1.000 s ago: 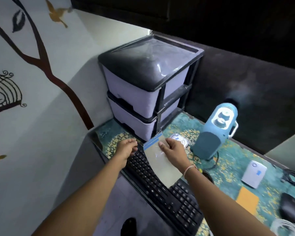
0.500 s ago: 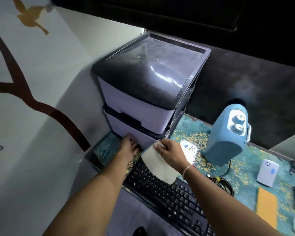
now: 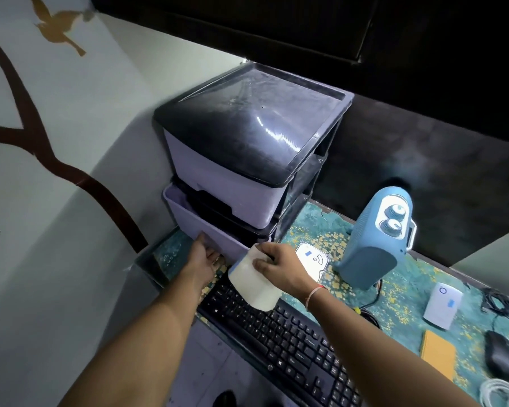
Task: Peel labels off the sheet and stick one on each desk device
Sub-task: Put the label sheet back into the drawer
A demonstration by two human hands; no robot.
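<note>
My right hand grips the pale label sheet, which curls above the left end of the black keyboard. My left hand hooks under the front of the lower lilac drawer of the drawer unit; that drawer stands pulled out a little. A white hard drive with a blue label lies just right of my right hand. Further right stand a blue heater and a white box with a blue label.
A black mouse, an orange pad, black cables and a white cable coil lie at the desk's right end. The painted wall closes the left side. A dark shelf overhangs at the back.
My left hand has gone from the keyboard's corner to the lower drawer front, and the drawer has slid out. My right hand stays on the sheet, which has curled more.
</note>
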